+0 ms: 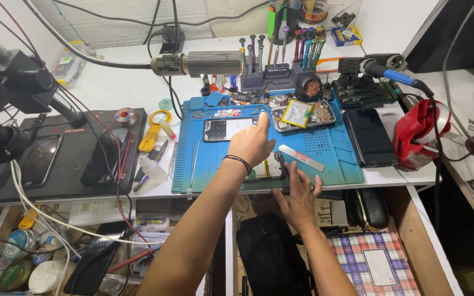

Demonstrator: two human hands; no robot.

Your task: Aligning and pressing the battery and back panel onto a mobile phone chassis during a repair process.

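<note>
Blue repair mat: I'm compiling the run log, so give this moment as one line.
left hand: reaching over blue mat, finger toward opened phone | right hand: flat at mat's front edge | tweezers: untouched

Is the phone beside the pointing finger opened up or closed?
Opened up. The phone lies with its back off, battery and inner parts exposed, on the blue mat, just beyond the left hand.
</note>
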